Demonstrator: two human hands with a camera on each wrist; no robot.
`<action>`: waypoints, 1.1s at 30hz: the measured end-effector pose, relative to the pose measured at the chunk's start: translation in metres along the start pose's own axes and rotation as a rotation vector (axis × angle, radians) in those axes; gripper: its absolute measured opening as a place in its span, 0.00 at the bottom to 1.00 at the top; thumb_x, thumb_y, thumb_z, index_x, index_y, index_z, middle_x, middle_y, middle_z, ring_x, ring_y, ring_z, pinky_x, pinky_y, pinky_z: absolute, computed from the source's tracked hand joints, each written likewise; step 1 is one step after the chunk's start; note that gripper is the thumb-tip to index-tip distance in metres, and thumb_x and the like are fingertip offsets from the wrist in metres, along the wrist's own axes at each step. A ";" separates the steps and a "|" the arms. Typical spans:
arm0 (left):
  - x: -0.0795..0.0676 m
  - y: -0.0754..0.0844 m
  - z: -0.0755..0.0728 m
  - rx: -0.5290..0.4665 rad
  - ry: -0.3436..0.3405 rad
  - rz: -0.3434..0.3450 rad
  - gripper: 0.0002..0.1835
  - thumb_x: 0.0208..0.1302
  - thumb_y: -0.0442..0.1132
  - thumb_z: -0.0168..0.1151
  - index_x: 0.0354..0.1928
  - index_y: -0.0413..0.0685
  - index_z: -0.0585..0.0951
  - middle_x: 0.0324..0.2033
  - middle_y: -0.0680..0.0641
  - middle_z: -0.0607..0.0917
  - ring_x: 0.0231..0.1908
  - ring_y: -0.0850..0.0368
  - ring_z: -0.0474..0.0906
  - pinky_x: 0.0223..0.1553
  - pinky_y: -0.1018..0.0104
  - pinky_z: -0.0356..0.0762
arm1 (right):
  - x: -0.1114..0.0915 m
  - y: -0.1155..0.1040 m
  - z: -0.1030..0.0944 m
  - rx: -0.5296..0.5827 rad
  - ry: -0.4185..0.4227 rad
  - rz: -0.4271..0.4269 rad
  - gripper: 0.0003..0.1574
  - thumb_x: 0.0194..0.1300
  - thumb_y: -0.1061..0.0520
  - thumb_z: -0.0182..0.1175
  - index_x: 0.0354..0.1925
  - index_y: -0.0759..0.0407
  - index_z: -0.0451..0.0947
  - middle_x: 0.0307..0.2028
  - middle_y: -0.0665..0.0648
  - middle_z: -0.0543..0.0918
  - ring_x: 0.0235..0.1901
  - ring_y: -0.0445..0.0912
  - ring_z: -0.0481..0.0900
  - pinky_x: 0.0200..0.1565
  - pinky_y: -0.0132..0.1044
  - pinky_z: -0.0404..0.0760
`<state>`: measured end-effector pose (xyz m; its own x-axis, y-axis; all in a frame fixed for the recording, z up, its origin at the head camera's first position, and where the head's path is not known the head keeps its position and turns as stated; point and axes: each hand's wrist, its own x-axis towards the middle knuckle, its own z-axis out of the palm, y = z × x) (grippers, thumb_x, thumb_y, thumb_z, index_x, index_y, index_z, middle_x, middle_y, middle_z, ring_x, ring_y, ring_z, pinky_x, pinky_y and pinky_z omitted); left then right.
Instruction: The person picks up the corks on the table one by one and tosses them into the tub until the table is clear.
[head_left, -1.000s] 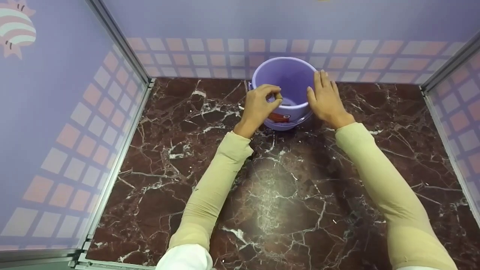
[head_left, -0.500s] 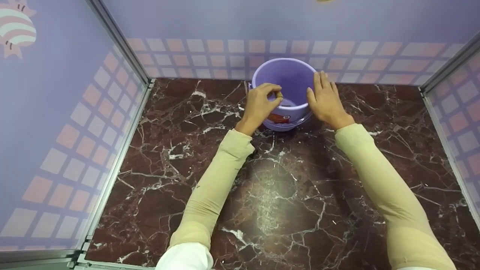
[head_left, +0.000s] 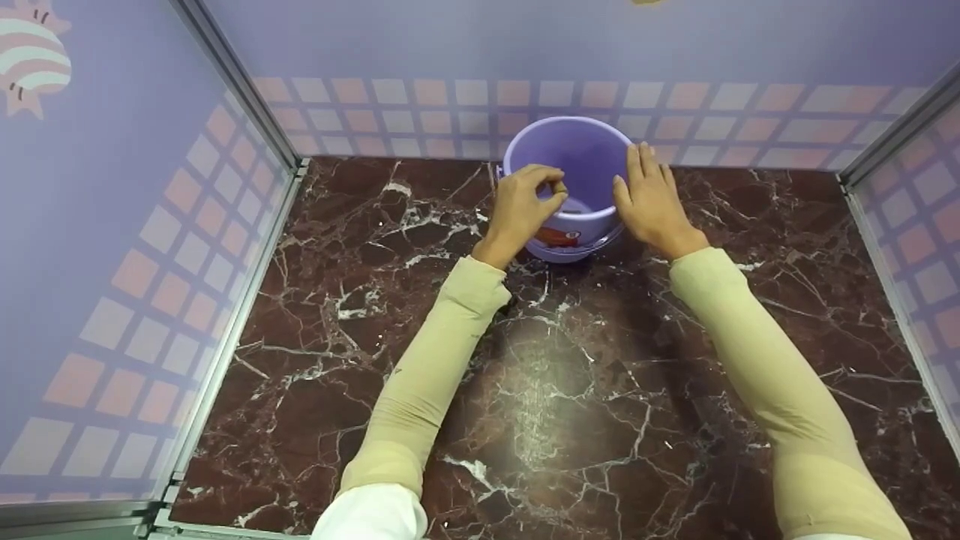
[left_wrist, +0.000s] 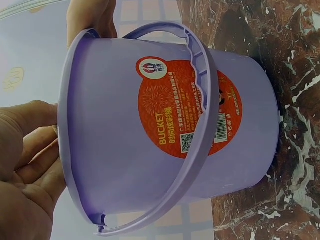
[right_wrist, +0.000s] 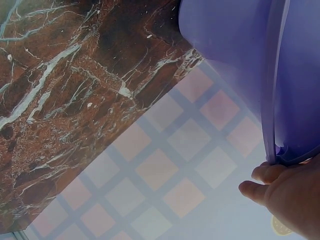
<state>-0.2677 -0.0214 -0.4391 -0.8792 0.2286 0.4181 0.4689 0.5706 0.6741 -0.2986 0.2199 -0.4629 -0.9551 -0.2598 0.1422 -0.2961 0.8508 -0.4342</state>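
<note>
A light purple bucket (head_left: 574, 229) with an orange-red label (left_wrist: 182, 107) and a hanging purple handle (left_wrist: 202, 127) stands on the dark marbled surface. My left hand (head_left: 517, 210) is over the near left of its rim, with thumb and fingers bent into a ring. In the left wrist view the rim partly hides those fingertips, and I cannot tell whether they pinch anything. On the other side, my right hand (head_left: 652, 202) rests against the rim, fingers mostly straight and thumb at the inner edge. The right wrist view shows fingertips (right_wrist: 255, 192) beside the rim.
The dark red marbled surface (head_left: 540, 390) has white veins. A purple back wall (head_left: 420, 45) with pink and white squares rises close behind the bucket. Patterned side panels with metal edge strips (head_left: 232, 300) border both sides.
My left thumb and index finger have spread slightly apart above the bucket. My right hand and the bucket stay almost in place.
</note>
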 end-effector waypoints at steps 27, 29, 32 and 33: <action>0.003 0.002 0.001 0.036 -0.033 -0.057 0.22 0.69 0.38 0.74 0.61 0.37 0.85 0.61 0.39 0.85 0.63 0.47 0.81 0.68 0.73 0.70 | 0.000 0.002 -0.004 -0.011 -0.018 0.003 0.46 0.85 0.43 0.34 0.82 0.75 0.41 0.82 0.76 0.43 0.82 0.66 0.38 0.81 0.57 0.33; 0.003 0.001 0.000 0.041 -0.036 -0.047 0.23 0.69 0.40 0.74 0.62 0.36 0.84 0.62 0.39 0.85 0.64 0.47 0.81 0.69 0.73 0.69 | 0.000 0.003 -0.005 -0.017 -0.021 0.001 0.46 0.85 0.43 0.34 0.82 0.75 0.41 0.82 0.76 0.44 0.82 0.67 0.39 0.81 0.58 0.34; 0.003 0.000 -0.002 0.055 -0.061 -0.035 0.26 0.70 0.42 0.73 0.64 0.36 0.82 0.65 0.38 0.82 0.67 0.46 0.78 0.72 0.71 0.65 | -0.001 0.004 -0.007 -0.022 -0.041 0.004 0.47 0.84 0.42 0.34 0.82 0.74 0.41 0.82 0.76 0.43 0.82 0.67 0.37 0.81 0.58 0.33; 0.003 -0.001 -0.004 0.062 -0.071 -0.033 0.27 0.71 0.43 0.73 0.65 0.36 0.81 0.66 0.38 0.81 0.68 0.45 0.77 0.73 0.70 0.64 | -0.001 0.005 -0.008 -0.025 -0.047 0.004 0.47 0.84 0.42 0.35 0.83 0.74 0.41 0.82 0.76 0.43 0.82 0.67 0.37 0.81 0.58 0.33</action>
<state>-0.2706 -0.0238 -0.4360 -0.8987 0.2629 0.3512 0.4358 0.6261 0.6466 -0.2993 0.2279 -0.4577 -0.9558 -0.2771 0.0984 -0.2926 0.8630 -0.4118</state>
